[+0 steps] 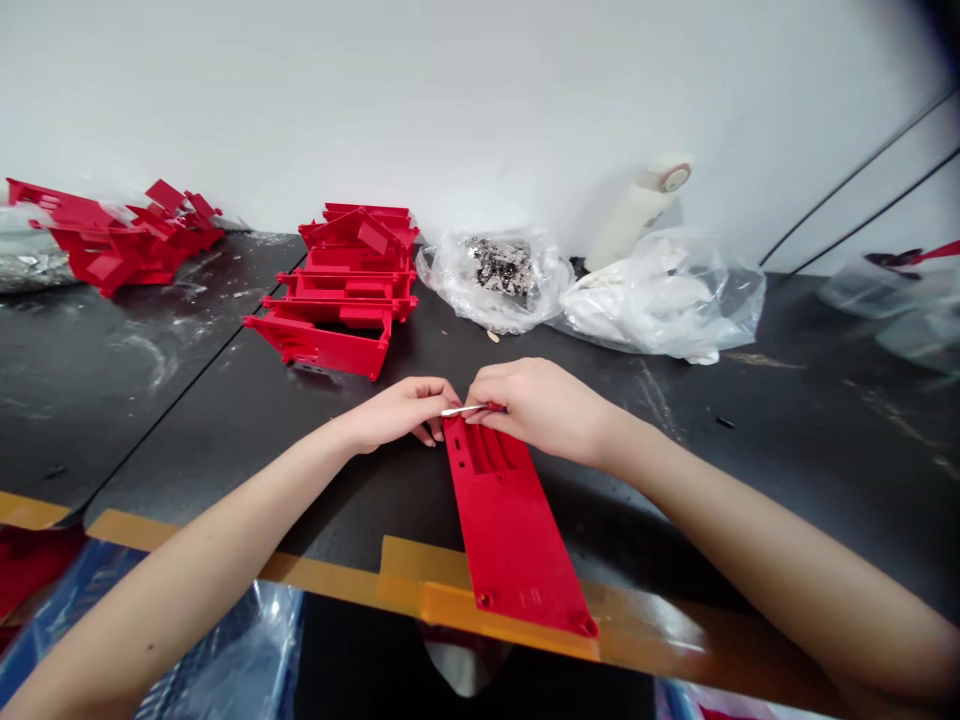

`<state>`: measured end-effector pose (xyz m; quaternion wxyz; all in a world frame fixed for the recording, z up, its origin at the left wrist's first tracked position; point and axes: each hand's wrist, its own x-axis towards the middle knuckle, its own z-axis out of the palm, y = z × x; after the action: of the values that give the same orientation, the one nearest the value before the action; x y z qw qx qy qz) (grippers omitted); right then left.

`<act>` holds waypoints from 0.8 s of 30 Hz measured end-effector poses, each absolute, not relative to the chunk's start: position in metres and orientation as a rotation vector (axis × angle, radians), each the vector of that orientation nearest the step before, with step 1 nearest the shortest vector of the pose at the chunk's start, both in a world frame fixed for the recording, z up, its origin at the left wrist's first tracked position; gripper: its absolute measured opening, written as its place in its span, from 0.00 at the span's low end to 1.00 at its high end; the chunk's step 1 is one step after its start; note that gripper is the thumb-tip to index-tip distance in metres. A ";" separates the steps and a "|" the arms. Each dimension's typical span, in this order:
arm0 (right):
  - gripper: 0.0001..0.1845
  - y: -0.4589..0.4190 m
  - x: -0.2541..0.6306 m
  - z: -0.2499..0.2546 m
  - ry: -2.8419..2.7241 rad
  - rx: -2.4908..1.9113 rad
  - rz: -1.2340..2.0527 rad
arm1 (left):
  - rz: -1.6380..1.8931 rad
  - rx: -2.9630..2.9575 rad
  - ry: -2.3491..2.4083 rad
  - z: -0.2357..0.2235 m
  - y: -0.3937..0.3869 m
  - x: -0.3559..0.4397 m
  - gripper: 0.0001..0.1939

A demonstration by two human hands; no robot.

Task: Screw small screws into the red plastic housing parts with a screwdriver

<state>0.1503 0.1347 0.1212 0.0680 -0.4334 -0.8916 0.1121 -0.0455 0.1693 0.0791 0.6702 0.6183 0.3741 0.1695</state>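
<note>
A flat red plastic panel (517,530) with slots and corner holes lies on the black table, its near end over the front edge. My left hand (412,408) is closed at the panel's far left corner, its thumb and fingers gripping there; the fingertips are partly hidden. Just to the right, my right hand (536,405) is closed around a slim, silver-tipped tool (465,409) with a red part by the fingers. The tool's tip points left across the panel's far edge, close to my left thumb. Its exact kind cannot be made out.
Several red plastic housings (337,290) stand in a row behind my left hand. More red parts (135,235) are piled at the far left. Clear bags hold dark small pieces (501,265) and white pieces (645,305). A pale bottle (630,215) leans by the wall. Orange tape (420,560) lines the table's edge.
</note>
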 end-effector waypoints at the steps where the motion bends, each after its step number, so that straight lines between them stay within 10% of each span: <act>1: 0.07 0.134 0.150 0.122 -2.674 -1.315 0.353 | 0.384 1.392 0.849 0.080 0.169 -0.045 0.10; 24: 0.21 0.105 0.172 0.095 -1.773 -1.507 0.856 | 0.863 1.612 0.988 0.080 0.126 -0.020 0.09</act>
<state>0.1724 0.1054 0.0949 0.3250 -0.5747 -0.6763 0.3265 -0.0196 0.1260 0.0795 0.5071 0.6686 0.4096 0.3579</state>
